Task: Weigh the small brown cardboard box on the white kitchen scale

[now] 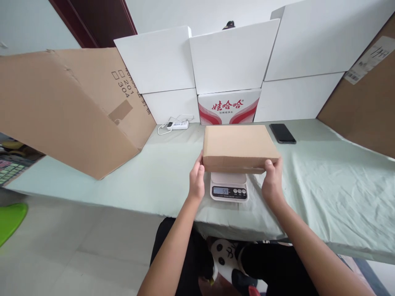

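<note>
your left hand (196, 179) and right hand (272, 181) clasp the flat cardboard box (239, 148) over the scale (228, 187), centre frame — likely light, stiff; hold by its side edges.

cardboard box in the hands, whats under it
A small white kitchen scale sits under the cardboard box; its display and buttons show in front. The weighing platform is mostly covered.

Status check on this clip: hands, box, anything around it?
Left hand and right hand grip the brown box ends. Box sits on scale, display lit. Black phone lies behind, apart.
</note>
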